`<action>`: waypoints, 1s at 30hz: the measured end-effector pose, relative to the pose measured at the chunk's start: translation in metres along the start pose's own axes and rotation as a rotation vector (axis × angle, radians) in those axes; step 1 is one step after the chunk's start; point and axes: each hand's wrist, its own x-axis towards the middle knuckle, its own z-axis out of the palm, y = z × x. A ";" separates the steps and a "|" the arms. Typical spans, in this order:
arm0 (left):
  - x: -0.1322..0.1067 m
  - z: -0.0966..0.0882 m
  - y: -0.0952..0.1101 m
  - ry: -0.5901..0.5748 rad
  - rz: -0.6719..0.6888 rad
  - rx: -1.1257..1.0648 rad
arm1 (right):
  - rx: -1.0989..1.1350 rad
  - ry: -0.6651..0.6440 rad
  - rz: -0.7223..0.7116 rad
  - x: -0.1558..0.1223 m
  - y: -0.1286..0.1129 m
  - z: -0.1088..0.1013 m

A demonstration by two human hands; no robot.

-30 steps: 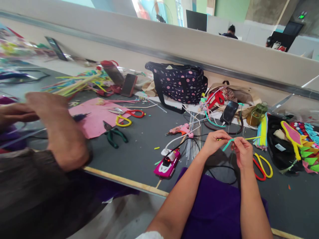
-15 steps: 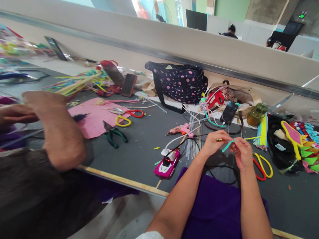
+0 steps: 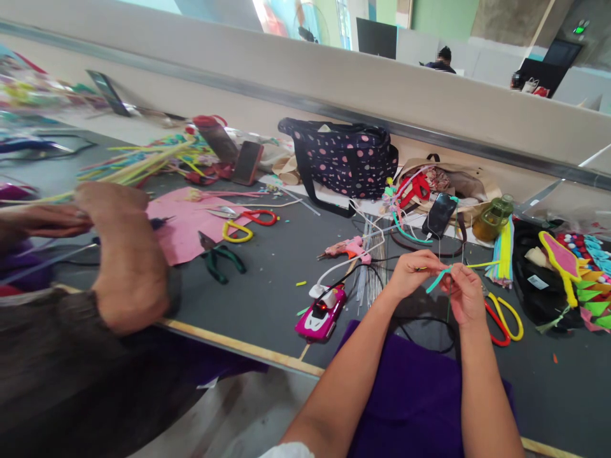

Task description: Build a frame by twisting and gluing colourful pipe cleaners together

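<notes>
A short teal pipe cleaner (image 3: 436, 281) hangs between my hands, above the dark tabletop (image 3: 277, 299). My left hand (image 3: 414, 275) is closed, its fingertips pinched at the teal piece's upper end. Close against it, my right hand (image 3: 468, 294) pinches the same spot with thumb and forefinger. A yellow pipe cleaner (image 3: 484, 263) sticks out to the right, behind my right fingers; which hand holds it I cannot tell. Red-and-yellow-handled scissors (image 3: 510, 321) lie just right of my right hand. A purple cloth (image 3: 405, 394) is under my forearms.
At left a co-worker's arm (image 3: 126, 267) reaches over the table. Between us lie green-handled pliers (image 3: 222, 259), a pink glue gun (image 3: 351, 248) and a magenta power strip (image 3: 322, 318) with cables. A patterned bag (image 3: 346, 159), a phone (image 3: 439, 213) and a bottle (image 3: 494, 217) stand behind.
The co-worker's arm has shifted to the right. My own hands and the teal pipe cleaner have barely moved.
</notes>
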 end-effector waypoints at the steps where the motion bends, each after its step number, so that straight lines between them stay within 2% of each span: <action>1: 0.000 0.000 0.000 0.003 0.000 -0.003 | -0.002 0.003 0.002 0.000 0.000 0.000; 26: 0.000 0.002 -0.002 0.034 0.011 0.001 | 0.001 0.020 -0.006 0.000 0.000 0.003; 30: 0.000 0.002 -0.002 0.051 0.010 0.002 | -0.020 0.029 -0.044 0.000 0.001 0.003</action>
